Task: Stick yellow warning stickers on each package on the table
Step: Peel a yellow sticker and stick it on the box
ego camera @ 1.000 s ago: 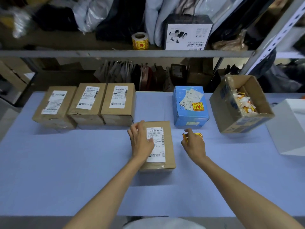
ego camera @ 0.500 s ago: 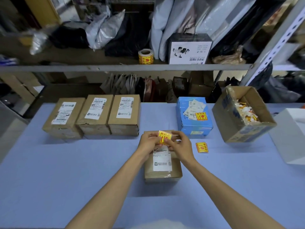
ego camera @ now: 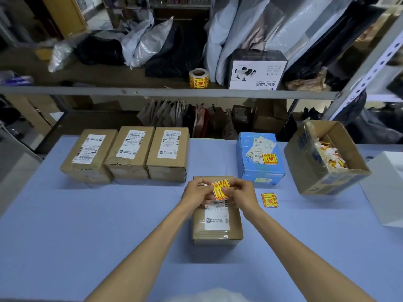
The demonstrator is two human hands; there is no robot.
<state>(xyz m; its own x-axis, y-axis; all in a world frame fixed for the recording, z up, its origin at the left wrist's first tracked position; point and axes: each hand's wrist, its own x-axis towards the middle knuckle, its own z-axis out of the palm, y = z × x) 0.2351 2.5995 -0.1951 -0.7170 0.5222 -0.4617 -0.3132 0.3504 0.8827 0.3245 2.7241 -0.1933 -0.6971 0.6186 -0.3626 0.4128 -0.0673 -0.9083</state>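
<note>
Both my hands pinch one yellow warning sticker [ego camera: 220, 189] above the far end of a brown package [ego camera: 217, 223] with a white label, in the middle of the table. My left hand [ego camera: 197, 192] grips the sticker's left edge, my right hand [ego camera: 241, 192] its right edge. A small stack of yellow stickers [ego camera: 269, 200] lies on the table to the right. A blue package [ego camera: 258, 159] behind bears a yellow sticker. Three brown packages [ego camera: 89, 155] [ego camera: 130, 152] [ego camera: 169, 153] stand in a row at the back left, with white labels only.
An open cardboard box [ego camera: 322, 177] with sticker scraps stands at the right. A white box [ego camera: 386, 192] sits at the far right edge. A sticker roll [ego camera: 198, 78] rests on the metal shelf [ego camera: 152, 91] behind the blue-covered table [ego camera: 87, 225].
My right hand lifted a sticker from the table beside the package and brought it over the package. My left hand left the package top and joined it on the sticker.
</note>
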